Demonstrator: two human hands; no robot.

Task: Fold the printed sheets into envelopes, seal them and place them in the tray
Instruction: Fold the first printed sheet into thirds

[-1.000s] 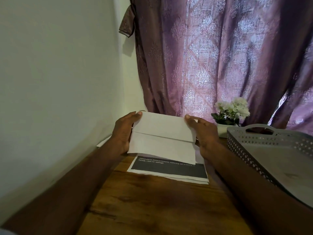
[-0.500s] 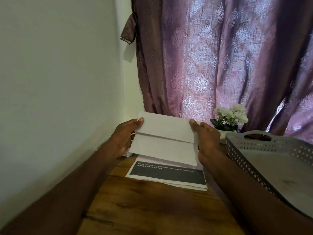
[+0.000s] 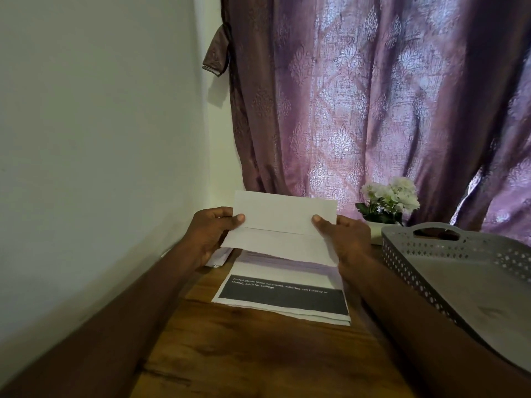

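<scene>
A pale wall (image 3: 94, 139) runs along the left and meets a purple patterned curtain (image 3: 373, 110) that fills the background, with light coming through it. In front is a brown wooden table (image 3: 253, 354) set into the corner.

Both hands are raised above the far part of the table, holding one folded white sheet (image 3: 283, 225) between them. The left hand (image 3: 211, 234) grips the sheet's left edge, thumb on the front face and fingers curled behind. The right hand (image 3: 343, 239) grips the right edge in the same way, thumb on the front. The sheet is held wide, facing the viewer, with a horizontal fold line across its middle and a lower flap hanging slightly loose. Its front is blank.

Below the held sheet, flat on the table, lies a small stack of printed sheets (image 3: 283, 297). The top one shows a dark band with a few lines of small pale text, too small to read fully. A few more white papers (image 3: 219, 255) peek out behind the left hand, beside the wall.

At the right, a grey plastic tray (image 3: 416, 259) with perforated sides and a cut-out handle rests on the table, near the right forearm. Just behind the tray, against the curtain, stands a small white pot of white flowers (image 3: 388, 196) with green leaves.
</scene>
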